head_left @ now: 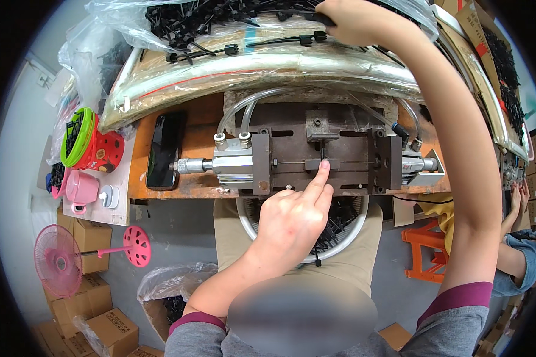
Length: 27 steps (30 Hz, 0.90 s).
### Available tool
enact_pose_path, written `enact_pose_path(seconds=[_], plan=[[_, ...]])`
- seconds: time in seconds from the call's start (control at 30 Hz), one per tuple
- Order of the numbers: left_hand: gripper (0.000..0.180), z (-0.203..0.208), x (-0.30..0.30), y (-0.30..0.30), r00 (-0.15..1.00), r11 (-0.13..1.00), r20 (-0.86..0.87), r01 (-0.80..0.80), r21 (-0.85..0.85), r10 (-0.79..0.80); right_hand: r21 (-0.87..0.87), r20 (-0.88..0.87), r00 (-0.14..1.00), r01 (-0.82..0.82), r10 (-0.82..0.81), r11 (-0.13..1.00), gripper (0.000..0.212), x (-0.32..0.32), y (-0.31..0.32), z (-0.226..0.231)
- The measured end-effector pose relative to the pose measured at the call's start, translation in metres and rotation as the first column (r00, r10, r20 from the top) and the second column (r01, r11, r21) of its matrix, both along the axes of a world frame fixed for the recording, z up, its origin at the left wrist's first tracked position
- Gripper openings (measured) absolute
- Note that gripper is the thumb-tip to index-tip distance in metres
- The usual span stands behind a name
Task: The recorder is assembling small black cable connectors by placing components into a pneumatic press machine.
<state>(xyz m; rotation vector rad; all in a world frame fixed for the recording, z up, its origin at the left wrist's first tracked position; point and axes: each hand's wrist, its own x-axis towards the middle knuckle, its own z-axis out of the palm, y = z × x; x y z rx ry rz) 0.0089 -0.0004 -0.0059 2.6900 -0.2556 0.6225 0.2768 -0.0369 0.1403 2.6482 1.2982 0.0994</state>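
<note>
Resting over the middle of a dark metal fixture (289, 116), the left hand (295, 217) had its index finger stretched out to a small black part (323, 149), the other fingers curled and pinching nothing that showed. If the left cylinder (235, 168) and right cylinder (412, 169) drove their thin rods inward just then, that fingertip could be nipped; an off-centre press might tilt the part and jam it. The right hand (363, 24) was up at the heap of black pieces (184, 27), tangled enough that one tug could drag several out together. A dark piece showed at its fingertips, but whether that grip was pinching it could not be told, since the upper edge cut it close. The left fingertip hid part of the black part's seat, and the left hand covered much of the basket (362, 223) below.
</note>
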Motion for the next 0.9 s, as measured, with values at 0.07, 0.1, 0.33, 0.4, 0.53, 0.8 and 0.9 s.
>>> enact_pose_path(seconds=[0.07,0.1,0.33,0.4,0.53,0.8,0.9], plan=[[0.026,0.001,0.0,-0.001,1.0,1.0,0.011,0.008,-0.003,-0.008,0.223,0.012,0.999,-0.044,0.042,0.974,0.028,0.012,-0.016,0.002],[0.026,0.002,0.001,-0.001,1.0,1.0,0.019,0.015,-0.005,-0.015,0.377,0.048,0.997,-0.081,0.068,0.923,0.03,0.021,-0.025,0.001],[0.031,0.02,-0.002,0.006,0.997,0.963,0.044,0.074,-0.259,-0.065,0.781,-0.594,0.696,0.377,0.404,0.498,0.032,-0.01,-0.082,-0.012],[0.034,0.027,-0.007,0.011,0.994,0.885,0.107,0.059,-0.462,-0.011,0.726,-0.686,0.583,0.516,0.435,0.455,0.032,-0.055,-0.084,-0.027],[0.034,0.042,-0.007,0.022,0.97,0.808,0.229,0.065,-0.586,0.088,0.517,-0.792,0.203,0.723,0.576,0.457,0.023,-0.128,-0.099,-0.054],[0.033,0.038,-0.016,0.016,0.97,0.856,0.188,0.228,-0.465,-0.156,0.322,-0.811,-0.025,0.816,0.584,0.481,0.02,-0.17,-0.119,-0.093],[0.032,0.031,-0.022,0.015,0.983,0.866,0.136,0.175,-0.468,-0.125,0.374,-0.827,0.098,0.831,0.553,0.411,0.02,-0.175,-0.126,-0.093]])
